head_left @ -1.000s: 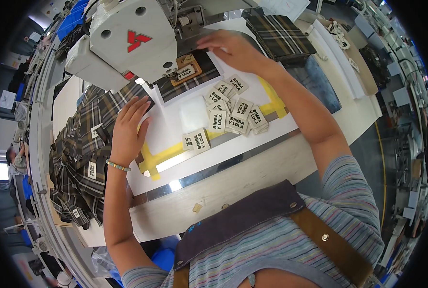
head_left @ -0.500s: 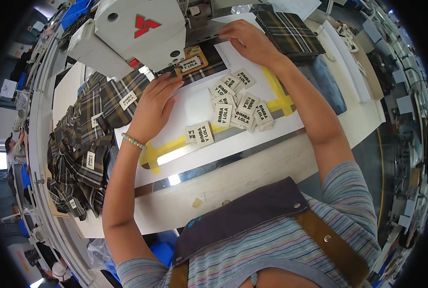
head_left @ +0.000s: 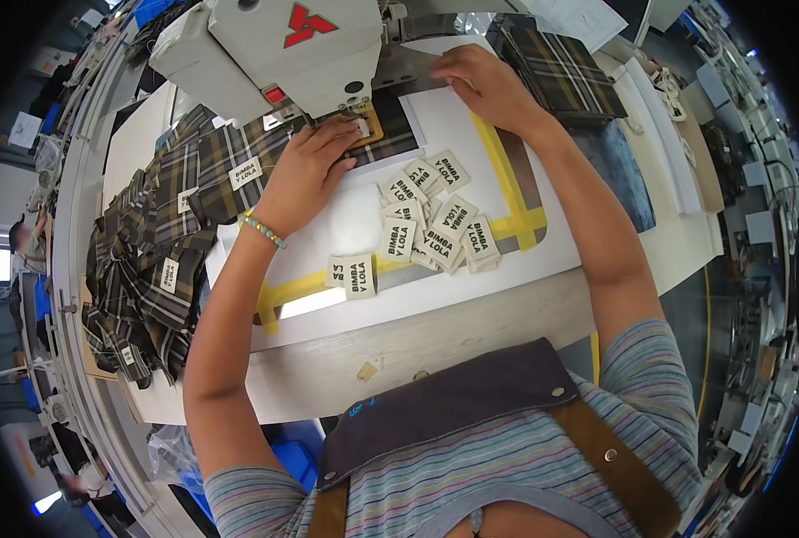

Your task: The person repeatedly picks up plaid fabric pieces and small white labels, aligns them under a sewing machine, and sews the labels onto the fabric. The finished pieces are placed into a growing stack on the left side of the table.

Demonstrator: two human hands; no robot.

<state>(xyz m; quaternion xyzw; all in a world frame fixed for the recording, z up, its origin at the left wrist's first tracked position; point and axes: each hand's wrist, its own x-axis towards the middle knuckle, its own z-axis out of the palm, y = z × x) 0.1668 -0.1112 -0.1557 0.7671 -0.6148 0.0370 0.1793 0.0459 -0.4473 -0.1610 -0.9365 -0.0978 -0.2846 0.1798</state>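
Resting outstretched left fingers (head_left: 330, 134) on plaid fabric (head_left: 209, 169) by the sewing machine (head_left: 296, 67), I'm loosely curving right fingers (head_left: 462, 63) beyond scattered labels (head_left: 440, 244).

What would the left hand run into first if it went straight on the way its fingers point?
Most likely the label inside the orange frame; the left hand looks right beside it, though depth is unclear.

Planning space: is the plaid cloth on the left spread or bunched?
Mostly bunched: the cloth lies in creased, overlapping folds, flatter near the left hand.
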